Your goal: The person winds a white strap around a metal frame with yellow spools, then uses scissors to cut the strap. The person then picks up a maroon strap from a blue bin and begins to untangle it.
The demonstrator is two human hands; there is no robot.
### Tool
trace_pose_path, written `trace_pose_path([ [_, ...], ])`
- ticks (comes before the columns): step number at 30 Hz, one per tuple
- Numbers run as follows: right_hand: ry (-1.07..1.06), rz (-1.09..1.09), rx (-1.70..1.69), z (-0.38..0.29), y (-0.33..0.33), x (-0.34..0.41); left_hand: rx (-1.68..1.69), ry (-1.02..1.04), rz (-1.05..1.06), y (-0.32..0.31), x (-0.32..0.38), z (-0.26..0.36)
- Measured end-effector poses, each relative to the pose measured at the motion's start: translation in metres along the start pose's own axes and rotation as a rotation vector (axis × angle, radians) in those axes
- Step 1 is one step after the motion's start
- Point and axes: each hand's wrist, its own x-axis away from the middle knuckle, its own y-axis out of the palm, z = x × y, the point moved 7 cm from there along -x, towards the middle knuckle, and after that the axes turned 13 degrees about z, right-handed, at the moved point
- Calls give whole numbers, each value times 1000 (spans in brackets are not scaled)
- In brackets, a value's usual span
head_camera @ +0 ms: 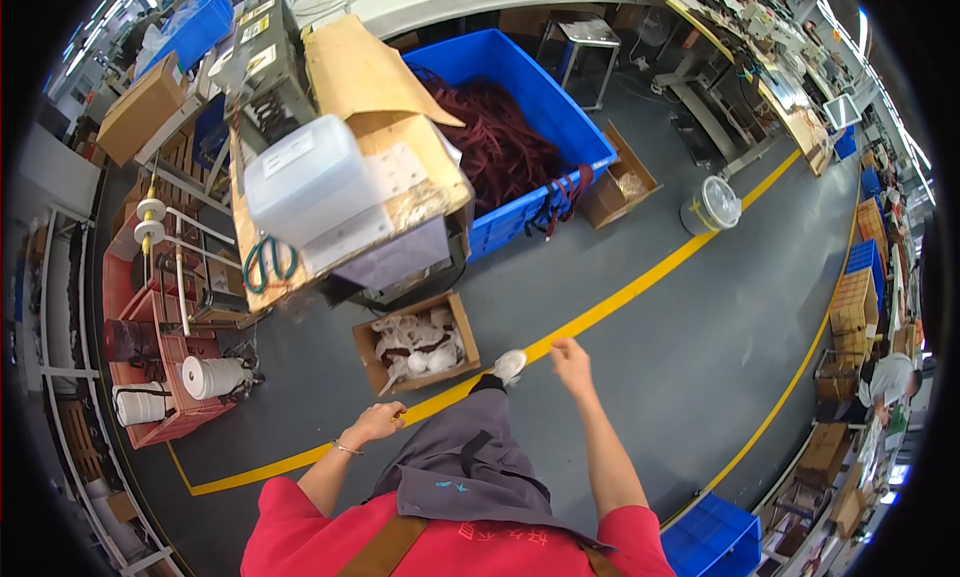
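Observation:
My left hand (pixel 380 421) hangs low in front of me with bent fingers and nothing seen in it; a bracelet circles the wrist. To the right, my right hand (pixel 571 361) is held out over the floor, its fingers curled, with no object visible in it. Between the hands are my grey apron (pixel 465 457) and one white shoe (pixel 509 366) on the yellow floor line. A cardboard box (pixel 469 337) holding crumpled white material stands beyond my left hand. Farther ahead, a large blue plastic bin (pixel 517 221) holds a heap of dark red straps (pixel 502 142).
A worktable (pixel 442 202) carries a translucent plastic tub (pixel 307 179) and green-handled scissors (pixel 270 264). Red crates (pixel 169 427) with white spools (pixel 214 377) stand left. Ahead right are a small bucket (pixel 711 204) and an open carton (pixel 619 176). A person (pixel 889 382) sits far right.

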Motion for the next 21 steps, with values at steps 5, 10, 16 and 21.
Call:
trace_pose_path([
  [5, 260, -47, -76, 37, -70, -101, 175, 104, 84, -24, -85, 108],
  [10, 389, -112, -28, 55, -72, -194, 329, 163, 134, -62, -178, 211],
  [16, 296, -324, -69, 14, -5, -314, 567, 156, 126, -113, -277, 289],
  [21, 182, -456, -23, -36, 46, -422, 807, 17, 328, -164, -405, 294],
])
